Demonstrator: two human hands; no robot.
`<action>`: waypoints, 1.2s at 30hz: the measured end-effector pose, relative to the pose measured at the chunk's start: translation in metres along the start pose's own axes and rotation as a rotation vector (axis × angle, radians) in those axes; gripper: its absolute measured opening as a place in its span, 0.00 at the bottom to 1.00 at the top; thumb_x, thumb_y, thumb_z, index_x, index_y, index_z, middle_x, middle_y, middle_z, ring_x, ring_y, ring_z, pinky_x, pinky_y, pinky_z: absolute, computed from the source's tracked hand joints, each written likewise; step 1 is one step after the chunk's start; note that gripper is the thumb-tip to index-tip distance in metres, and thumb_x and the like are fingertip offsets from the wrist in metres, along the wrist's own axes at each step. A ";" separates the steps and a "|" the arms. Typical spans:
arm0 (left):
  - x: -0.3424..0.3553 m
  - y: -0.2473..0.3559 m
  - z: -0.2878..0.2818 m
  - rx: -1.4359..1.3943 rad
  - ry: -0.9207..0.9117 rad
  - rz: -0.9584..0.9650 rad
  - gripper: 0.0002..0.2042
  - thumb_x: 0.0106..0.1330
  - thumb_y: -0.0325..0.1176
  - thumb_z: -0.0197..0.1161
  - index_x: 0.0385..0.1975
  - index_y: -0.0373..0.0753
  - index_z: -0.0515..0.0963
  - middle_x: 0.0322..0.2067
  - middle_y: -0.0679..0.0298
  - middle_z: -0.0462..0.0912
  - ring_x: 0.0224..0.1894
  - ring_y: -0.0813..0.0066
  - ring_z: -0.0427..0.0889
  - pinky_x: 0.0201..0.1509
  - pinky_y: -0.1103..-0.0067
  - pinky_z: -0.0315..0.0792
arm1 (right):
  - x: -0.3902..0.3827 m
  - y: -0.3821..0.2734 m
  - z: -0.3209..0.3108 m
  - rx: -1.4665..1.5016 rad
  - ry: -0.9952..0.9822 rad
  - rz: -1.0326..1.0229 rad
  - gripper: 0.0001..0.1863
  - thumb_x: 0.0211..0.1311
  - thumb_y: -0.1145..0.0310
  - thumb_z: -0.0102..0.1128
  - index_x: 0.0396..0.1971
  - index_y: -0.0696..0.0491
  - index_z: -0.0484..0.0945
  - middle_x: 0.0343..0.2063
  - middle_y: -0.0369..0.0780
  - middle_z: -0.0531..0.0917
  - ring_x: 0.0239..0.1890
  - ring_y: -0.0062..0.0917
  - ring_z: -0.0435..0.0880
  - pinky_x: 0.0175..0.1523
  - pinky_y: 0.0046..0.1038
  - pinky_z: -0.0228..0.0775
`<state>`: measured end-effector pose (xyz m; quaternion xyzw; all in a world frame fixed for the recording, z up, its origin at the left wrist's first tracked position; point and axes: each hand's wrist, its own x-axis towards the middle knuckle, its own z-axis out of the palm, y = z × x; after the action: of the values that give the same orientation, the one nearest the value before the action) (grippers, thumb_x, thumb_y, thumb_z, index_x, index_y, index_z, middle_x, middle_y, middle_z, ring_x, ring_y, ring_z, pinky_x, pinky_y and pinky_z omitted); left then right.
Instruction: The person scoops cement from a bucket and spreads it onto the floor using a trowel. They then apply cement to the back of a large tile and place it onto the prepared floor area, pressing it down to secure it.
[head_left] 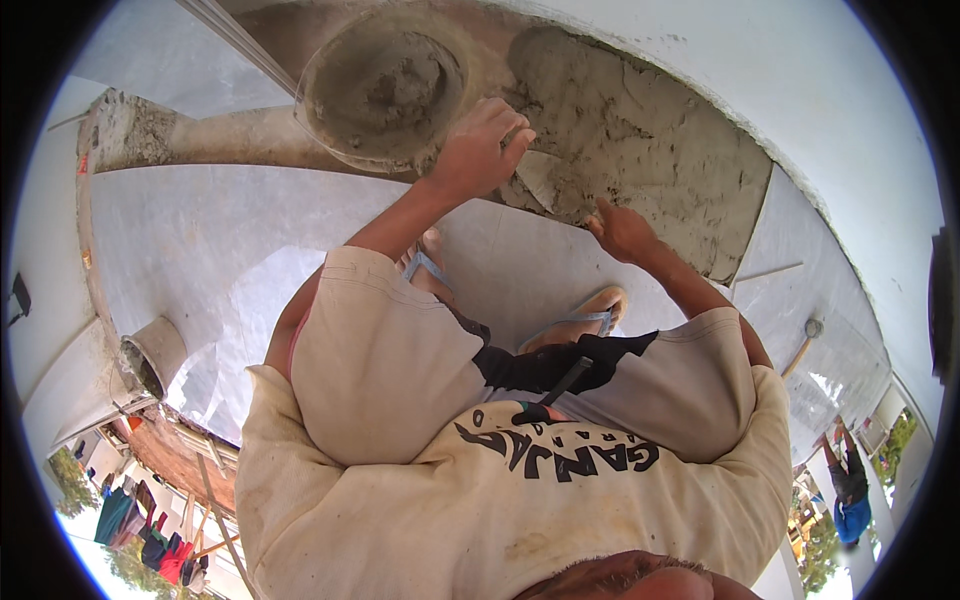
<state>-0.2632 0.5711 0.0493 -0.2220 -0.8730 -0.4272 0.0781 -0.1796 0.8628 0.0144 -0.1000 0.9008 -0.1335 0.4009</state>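
Wet grey mortar (660, 150) covers a patch of floor in front of me, rough and partly smoothed. My left hand (480, 150) is closed beside the rim of a clear round bucket (372, 163), which holds more grey mortar (405, 80). Just past its fingers, a flat light-grey piece (540, 182) lies against the mortar; it resembles a trowel blade, but its handle is hidden. Lower and to the right, my right hand (624, 234) has curled fingers at the near edge of the mortar. What those fingers hold, if anything, does not show.
Large grey tiles (200, 215) surround the mortar; my sandalled feet (590, 310) rest on them. A white wall (800, 90) curves along the far side. At right lies a mallet (813, 328), at left a second bucket (160, 350). Another person (850, 495) stands far right.
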 end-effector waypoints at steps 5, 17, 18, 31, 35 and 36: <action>0.000 0.002 -0.002 0.010 0.008 -0.005 0.07 0.63 0.33 0.65 0.32 0.36 0.80 0.32 0.61 0.78 0.40 0.60 0.78 0.44 0.68 0.74 | -0.005 0.000 -0.008 -0.074 0.027 -0.084 0.22 0.71 0.54 0.46 0.51 0.57 0.68 0.33 0.55 0.83 0.40 0.52 0.82 0.46 0.49 0.73; -0.004 0.001 -0.002 -0.007 -0.035 -0.048 0.07 0.64 0.33 0.64 0.32 0.37 0.80 0.33 0.61 0.78 0.42 0.60 0.78 0.45 0.67 0.73 | 0.027 0.031 -0.035 -0.397 0.209 -0.168 0.17 0.69 0.55 0.51 0.45 0.54 0.69 0.28 0.48 0.83 0.33 0.46 0.84 0.37 0.44 0.76; -0.005 0.001 -0.002 -0.003 -0.042 -0.048 0.07 0.64 0.34 0.63 0.32 0.36 0.80 0.33 0.60 0.78 0.42 0.60 0.78 0.46 0.67 0.73 | 0.029 0.030 -0.039 -0.403 0.225 -0.173 0.17 0.69 0.55 0.51 0.44 0.54 0.69 0.27 0.48 0.83 0.33 0.45 0.84 0.36 0.43 0.76; 0.000 0.013 0.008 -0.023 -0.133 -0.108 0.10 0.66 0.36 0.62 0.37 0.35 0.80 0.38 0.59 0.79 0.46 0.58 0.78 0.50 0.67 0.72 | 0.083 0.043 -0.076 -0.316 0.406 -0.067 0.17 0.70 0.55 0.49 0.43 0.55 0.70 0.28 0.50 0.83 0.34 0.48 0.84 0.39 0.47 0.75; -0.001 0.013 0.008 -0.008 -0.137 -0.112 0.10 0.66 0.36 0.61 0.38 0.36 0.80 0.39 0.59 0.79 0.45 0.58 0.78 0.50 0.67 0.72 | 0.103 0.053 -0.094 -0.272 0.471 -0.045 0.17 0.70 0.55 0.49 0.43 0.55 0.70 0.29 0.50 0.83 0.35 0.49 0.83 0.39 0.48 0.75; -0.003 0.012 0.008 0.000 -0.148 -0.119 0.10 0.66 0.36 0.61 0.38 0.36 0.80 0.39 0.59 0.79 0.45 0.58 0.78 0.50 0.68 0.72 | 0.107 0.054 -0.097 -0.274 0.489 -0.046 0.17 0.70 0.55 0.49 0.43 0.55 0.70 0.29 0.50 0.83 0.35 0.49 0.83 0.38 0.48 0.75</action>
<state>-0.2553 0.5824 0.0519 -0.2006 -0.8880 -0.4137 -0.0123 -0.3266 0.8988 -0.0151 -0.1384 0.9780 -0.0395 0.1513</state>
